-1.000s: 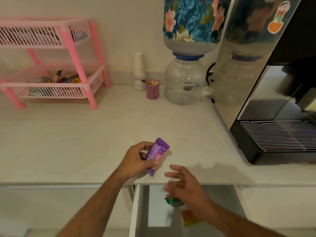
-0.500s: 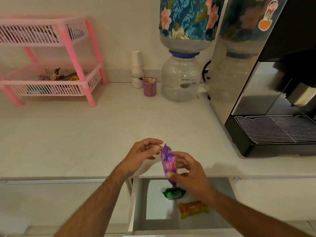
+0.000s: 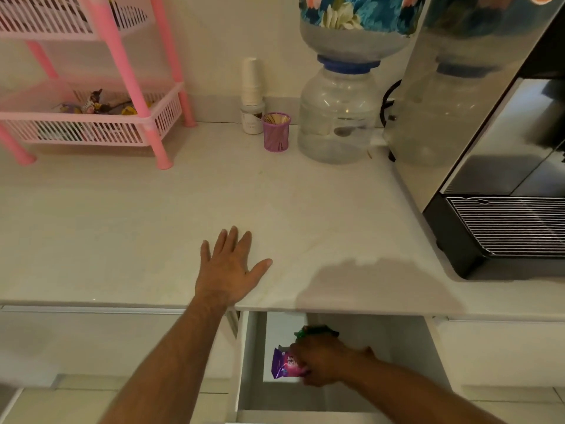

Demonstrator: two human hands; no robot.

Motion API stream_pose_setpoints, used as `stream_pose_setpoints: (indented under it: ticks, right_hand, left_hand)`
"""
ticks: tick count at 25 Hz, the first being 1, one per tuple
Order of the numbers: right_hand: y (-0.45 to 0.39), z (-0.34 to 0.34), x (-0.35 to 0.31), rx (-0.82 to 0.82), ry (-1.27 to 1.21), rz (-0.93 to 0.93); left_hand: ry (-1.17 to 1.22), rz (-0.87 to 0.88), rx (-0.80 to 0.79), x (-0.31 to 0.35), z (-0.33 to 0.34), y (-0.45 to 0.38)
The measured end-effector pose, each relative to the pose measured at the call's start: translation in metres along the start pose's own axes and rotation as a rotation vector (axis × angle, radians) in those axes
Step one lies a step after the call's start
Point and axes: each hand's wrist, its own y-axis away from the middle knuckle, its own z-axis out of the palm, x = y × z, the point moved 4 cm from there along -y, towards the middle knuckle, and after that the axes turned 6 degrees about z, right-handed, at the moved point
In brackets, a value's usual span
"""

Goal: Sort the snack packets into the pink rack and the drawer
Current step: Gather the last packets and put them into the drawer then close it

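Note:
My right hand is down inside the open white drawer below the counter, its fingers closed on a purple snack packet. A green packet shows just behind that hand; the orange packet is hidden by it. My left hand lies flat and open on the white counter near its front edge, holding nothing. The pink rack stands at the back left, with several wrapped snacks on its lower shelf.
At the back of the counter stand a stack of paper cups on a small jar, a purple stick holder and a water dispenser jug. A coffee machine with a drip grille fills the right side.
The purple packet passed from my left hand to my right, which carried it down into the drawer. My left hand opened and settled flat on the counter.

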Motion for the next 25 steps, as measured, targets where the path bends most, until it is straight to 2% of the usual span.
stream_pose_setpoints:
  ticks: [3, 9, 14, 18, 22, 25]
  right_hand:
    - [-0.025, 0.015, 0.005, -0.042, 0.077, 0.058]
    - [-0.044, 0.041, 0.014, -0.058, 0.272, 0.051]
    - [-0.037, 0.032, 0.010, -0.061, 0.275, 0.020]
    - [-0.006, -0.004, -0.008, 0.086, 0.110, -0.024]
    - [0.045, -0.041, -0.029, 0.272, -0.190, 0.077]
    - [0.088, -0.052, -0.037, 0.368, -0.307, 0.152]
  left_hand:
    - [-0.001, -0.002, 0.011, 0.000, -0.001, 0.001]
    - [-0.009, -0.010, 0.014, 0.000, 0.001, 0.001]
    - [-0.013, -0.006, 0.023, -0.002, 0.001, 0.000]
    - [-0.018, 0.001, 0.010, 0.000, -0.001, 0.001]
    - [-0.033, -0.002, -0.020, 0.005, -0.004, 0.005]
    - [-0.039, -0.020, -0.055, 0.008, -0.004, 0.011]
